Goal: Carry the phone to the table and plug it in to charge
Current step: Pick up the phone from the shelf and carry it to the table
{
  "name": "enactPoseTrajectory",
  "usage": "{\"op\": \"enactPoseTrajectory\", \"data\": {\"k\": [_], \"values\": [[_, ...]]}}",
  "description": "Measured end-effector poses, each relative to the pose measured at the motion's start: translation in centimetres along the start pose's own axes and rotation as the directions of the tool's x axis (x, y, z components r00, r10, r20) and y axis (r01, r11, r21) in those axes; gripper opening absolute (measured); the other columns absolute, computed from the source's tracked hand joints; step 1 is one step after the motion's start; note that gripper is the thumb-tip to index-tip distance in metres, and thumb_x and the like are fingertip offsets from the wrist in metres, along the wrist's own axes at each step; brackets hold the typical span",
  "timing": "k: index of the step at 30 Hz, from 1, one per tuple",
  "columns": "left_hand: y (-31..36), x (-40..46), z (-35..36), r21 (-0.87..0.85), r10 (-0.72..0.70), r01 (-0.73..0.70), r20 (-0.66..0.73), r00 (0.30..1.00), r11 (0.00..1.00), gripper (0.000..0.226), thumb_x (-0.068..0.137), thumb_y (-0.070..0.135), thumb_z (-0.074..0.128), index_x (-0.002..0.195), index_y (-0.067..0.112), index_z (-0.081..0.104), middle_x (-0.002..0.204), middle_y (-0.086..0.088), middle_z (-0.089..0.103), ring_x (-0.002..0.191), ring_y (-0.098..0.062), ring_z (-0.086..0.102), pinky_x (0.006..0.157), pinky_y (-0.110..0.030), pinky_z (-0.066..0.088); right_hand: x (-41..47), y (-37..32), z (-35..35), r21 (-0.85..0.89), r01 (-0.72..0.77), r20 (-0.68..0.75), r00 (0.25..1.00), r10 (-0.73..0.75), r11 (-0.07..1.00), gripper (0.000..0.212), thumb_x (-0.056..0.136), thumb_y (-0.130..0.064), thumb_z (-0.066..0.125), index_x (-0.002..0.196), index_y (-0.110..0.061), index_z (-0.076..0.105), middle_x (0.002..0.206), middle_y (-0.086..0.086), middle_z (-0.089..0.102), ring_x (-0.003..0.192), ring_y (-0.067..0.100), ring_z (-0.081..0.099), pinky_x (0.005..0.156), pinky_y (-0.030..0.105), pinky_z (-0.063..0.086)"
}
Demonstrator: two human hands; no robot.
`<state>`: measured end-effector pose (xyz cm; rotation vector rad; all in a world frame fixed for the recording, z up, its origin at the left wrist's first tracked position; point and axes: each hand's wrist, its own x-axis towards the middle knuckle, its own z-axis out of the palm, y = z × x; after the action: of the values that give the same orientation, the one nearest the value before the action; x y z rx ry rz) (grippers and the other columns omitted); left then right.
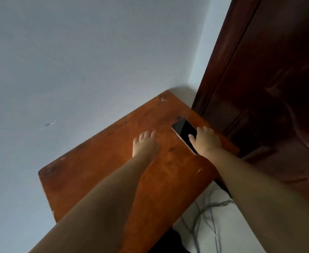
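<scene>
Down by the floor there's a tangle of cables [204,214], so next up is probably fishing out the charger end. Both arms reach over the worn table [99,172]: left hand [145,143] flat and empty, grip released, right hand [206,141] resting loosely on the phone [183,131], which lies screen-up near the far edge. Behind that, grey wall [77,61] and dark door [268,79].

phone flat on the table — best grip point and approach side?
Grip the phone across its two long edges, near its middle, coming from above on the right hand side. It lies flat, screen up, on the table, so only the thin edges offer purchase. The door crowds its far side; the left hand rests apart.
</scene>
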<state>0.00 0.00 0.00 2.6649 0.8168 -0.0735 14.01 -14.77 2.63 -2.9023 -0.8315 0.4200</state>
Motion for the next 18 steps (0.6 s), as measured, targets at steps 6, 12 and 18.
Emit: {"op": "enactPoseTrajectory", "data": {"k": [6,12,18], "values": [[-0.3,3.6,3.8,0.044,-0.038,0.038,-0.004,0.999,0.998,0.047,0.097,0.040,0.025,0.140,0.021,0.025,0.152,-0.008,0.026,0.141,-0.027,0.014,0.114,-0.050,0.008,2.9,-0.1,2.9,-0.021,-0.123,0.080,0.989,0.124,0.992,0.105,0.067,-0.075,0.056,0.142,-0.007,0.026,0.144,0.014,0.035,0.130,0.031,0.034,0.097,0.048,0.038],[-0.5,3.3,6.1,0.124,-0.046,0.054,-0.065,0.997,0.991,0.055,0.094,0.045,0.007,0.143,0.023,0.011,0.156,-0.006,0.016,0.143,-0.022,0.002,0.113,-0.048,-0.005,3.0,0.5,4.1,0.010,-0.110,-0.053,0.992,0.110,0.994,0.089,0.064,-0.067,0.066,0.126,-0.008,0.044,0.131,0.014,0.046,0.120,0.031,0.042,0.092,0.045,0.041],[-0.5,3.4,5.7,0.134,-0.051,0.054,-0.026,0.998,0.990,0.054,0.095,0.046,0.009,0.144,0.023,0.009,0.156,-0.006,0.014,0.143,-0.023,0.002,0.113,-0.048,-0.006,3.5,1.1,3.3,0.041,-0.019,-0.085,0.996,0.022,0.999,0.077,0.063,-0.061,0.071,0.113,-0.005,0.050,0.117,0.014,0.050,0.108,0.029,0.049,0.081,0.039,0.048]]}}
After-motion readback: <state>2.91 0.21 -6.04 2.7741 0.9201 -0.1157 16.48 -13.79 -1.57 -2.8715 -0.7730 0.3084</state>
